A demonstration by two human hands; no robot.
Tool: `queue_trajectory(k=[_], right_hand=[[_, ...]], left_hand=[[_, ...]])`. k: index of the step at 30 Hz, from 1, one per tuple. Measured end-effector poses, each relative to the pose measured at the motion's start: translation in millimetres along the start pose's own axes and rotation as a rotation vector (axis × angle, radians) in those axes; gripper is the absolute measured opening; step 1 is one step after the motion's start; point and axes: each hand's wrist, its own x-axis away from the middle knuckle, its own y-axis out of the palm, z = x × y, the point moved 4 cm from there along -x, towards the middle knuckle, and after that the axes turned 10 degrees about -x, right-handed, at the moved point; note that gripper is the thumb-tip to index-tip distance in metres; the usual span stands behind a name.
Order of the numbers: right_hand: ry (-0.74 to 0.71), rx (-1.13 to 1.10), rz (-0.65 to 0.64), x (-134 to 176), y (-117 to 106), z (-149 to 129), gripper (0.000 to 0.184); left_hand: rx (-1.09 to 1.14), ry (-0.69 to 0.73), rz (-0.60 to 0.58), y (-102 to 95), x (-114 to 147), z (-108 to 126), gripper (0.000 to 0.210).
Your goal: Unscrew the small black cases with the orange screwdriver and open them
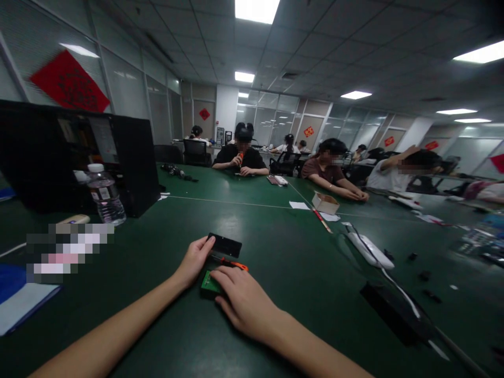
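Between the thumb and fingers of my left hand (198,255) is a thin black rectangular plate (226,245), tilted just above the table. My right hand (242,296) curves over a small block with a green circuit board on top (210,283) and dark sides, resting on the table. Its fingers lie on the board's right part and hide it, with the thumb at the near side. Just beyond those fingers lies a screwdriver (236,264) with an orange and black handle, its shaft pointing left toward my left hand.
A water bottle (105,194) stands by a black box-like enclosure (136,165) at left. To the right are a white power strip (370,250) with cables, a dark flat object (389,312) and small black parts. Farther off are a cardboard box (325,202) and people seated around the green table (165,336).
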Motion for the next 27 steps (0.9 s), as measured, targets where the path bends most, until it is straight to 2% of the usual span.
queue_trajectory(k=[3,6,8,11,14,16,18,21,23,25,27], right_hand=[[0.038,-0.032,-0.004,1.0,0.9,1.6,0.050],[0.024,-0.080,-0.003,2.5,-9.9,0.6,0.047],[0.013,-0.092,0.050,4.0,-28.3,4.4,0.044],[0.083,-0.013,0.235,11.5,-73.1,31.2,0.042],[0.335,0.260,0.382,32.9,-123.4,83.8,0.048],[0.629,0.461,0.321,57.1,-149.0,125.6,0.052],[0.924,0.565,0.232,88.2,-168.3,161.3,0.057],[1.111,0.570,0.219,125.4,-187.2,190.0,0.053],[1.137,0.566,0.241,133.3,-192.9,195.2,0.043],[1.093,0.591,0.272,123.1,-190.7,189.9,0.039],[0.915,0.550,0.323,95.9,-176.1,172.7,0.042]], left_hand=[[-0.100,0.018,-0.033,-0.1,1.7,0.7,0.047],[-0.147,0.017,-0.079,1.5,4.6,4.7,0.047],[-0.165,0.025,-0.089,1.9,5.7,7.3,0.046],[-0.202,0.044,-0.081,0.8,5.8,9.7,0.045],[-0.245,0.056,-0.094,0.4,5.7,11.3,0.045],[-0.267,0.066,-0.123,1.5,6.1,12.7,0.046],[-0.282,0.078,-0.146,2.8,6.5,13.9,0.046],[-0.288,0.091,-0.168,4.3,6.9,14.7,0.047],[-0.293,0.095,-0.179,5.2,7.4,15.0,0.048],[-0.298,0.099,-0.197,6.5,8.9,15.9,0.049],[-0.294,0.101,-0.228,8.5,11.7,17.5,0.050]])
